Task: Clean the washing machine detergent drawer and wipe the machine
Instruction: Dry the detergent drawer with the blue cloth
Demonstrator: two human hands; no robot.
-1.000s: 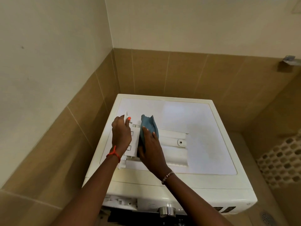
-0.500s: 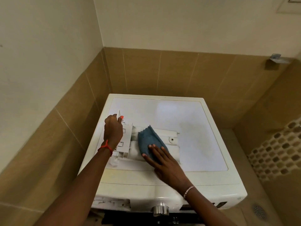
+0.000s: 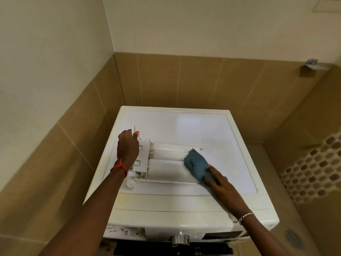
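Tile (image 3: pixel 55 154), brown, covers the wall left of the left hand (image 3: pixel 127 146), whose curled fingers grip the left end of the detergent drawer (image 3: pixel 166 163); a red thread (image 3: pixel 120 166) circles that wrist. The drawer lies lengthwise between the two hands on top of the washing machine (image 3: pixel 184 124). At its right end a blue cloth (image 3: pixel 195 163) is pressed down by the right hand (image 3: pixel 224 189), its fingers straight over the cloth, though blurred. A bracelet (image 3: pixel 245 216) sits on that wrist. Below the hands a metal knob (image 3: pixel 180 240) shows; right of the right arm, a floor drain (image 3: pixel 293 238).
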